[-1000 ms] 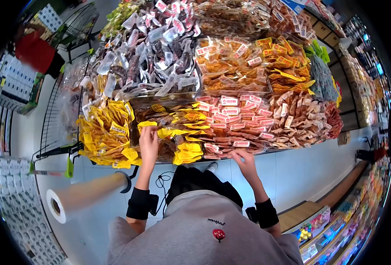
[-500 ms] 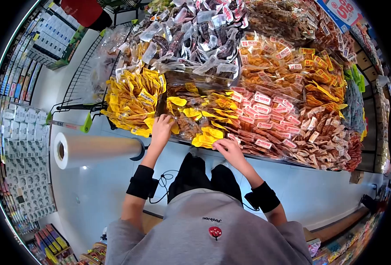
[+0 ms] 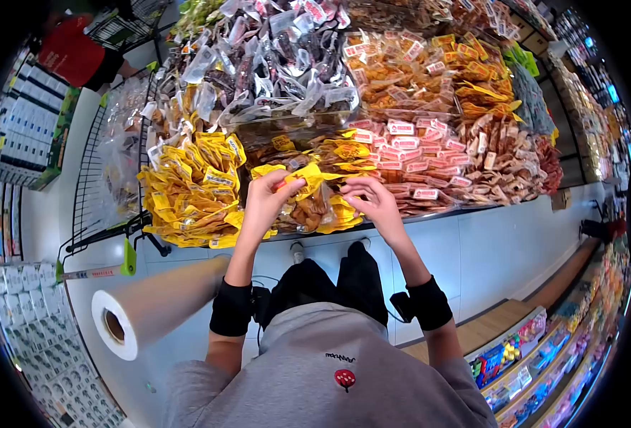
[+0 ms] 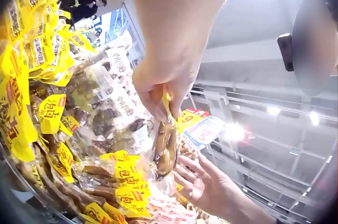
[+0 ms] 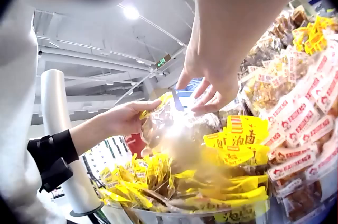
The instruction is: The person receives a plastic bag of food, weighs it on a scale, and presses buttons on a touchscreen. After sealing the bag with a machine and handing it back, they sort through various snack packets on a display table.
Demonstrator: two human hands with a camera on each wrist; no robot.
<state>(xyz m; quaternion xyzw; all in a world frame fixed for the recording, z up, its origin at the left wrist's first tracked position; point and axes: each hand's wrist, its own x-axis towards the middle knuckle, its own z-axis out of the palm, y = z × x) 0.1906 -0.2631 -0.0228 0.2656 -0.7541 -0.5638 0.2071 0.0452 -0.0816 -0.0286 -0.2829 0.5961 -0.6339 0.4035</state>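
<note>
My left hand [image 3: 264, 207] pinches the yellow top of a clear packet [image 3: 308, 209] of brown food, raised over the bin's front edge. In the left wrist view that packet [image 4: 165, 149] hangs from the left hand [image 4: 166, 78], its brown pieces showing through the film. My right hand [image 3: 377, 205] is just right of the packet with relaxed, slightly bent fingers. The right wrist view shows the right hand [image 5: 211, 73] with fingers near the packet; whether they touch it I cannot tell. Yellow-topped packets [image 3: 344, 216] lie beneath.
Yellow packets [image 3: 191, 189] fill the bin at left, pink-labelled ones [image 3: 408, 153] the bin at right, dark ones [image 3: 280, 64] behind. A plastic roll [image 3: 158, 303] stands at the left front beside a wire cart [image 3: 98, 164]. A person in red [image 3: 73, 53] is at the far left.
My left hand has lifted a yellow-topped packet from the bin. The right hand has come off the yellow packets at the front edge and up beside the lifted one.
</note>
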